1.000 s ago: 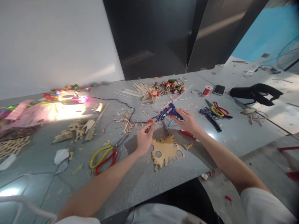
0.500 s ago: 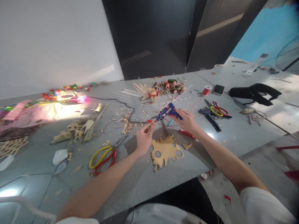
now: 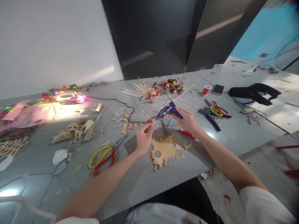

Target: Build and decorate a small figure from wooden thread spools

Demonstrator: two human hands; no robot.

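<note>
Glue gun (image 3: 170, 109), blue, is resting in the right hand (image 3: 186, 120), whose grip is closing around its handle. Above the desk (image 3: 133, 183), the nozzle is pointing toward a small red-topped piece (image 3: 149, 121), which the left hand (image 3: 143, 136) is pinching between thumb and fingers; whether nozzle and piece are touching is staying too small to tell. Just in front of the hands, a tan cut-out sheet (image 3: 165, 150) with round holes and jagged edges is lying flat. Large scissors (image 3: 115, 147) with yellow and red handles are lying to its left. Beyond the hands, thin sticks (image 3: 139, 88) are fanning out beside a pile of small red and green rolls (image 3: 171, 86). Toward the right, blue-handled pliers (image 3: 212, 120), a spool of red thread (image 3: 206, 90) and a phone (image 3: 218, 89) are lying, while glowing lights (image 3: 79, 99) are shining at the far left.
</note>
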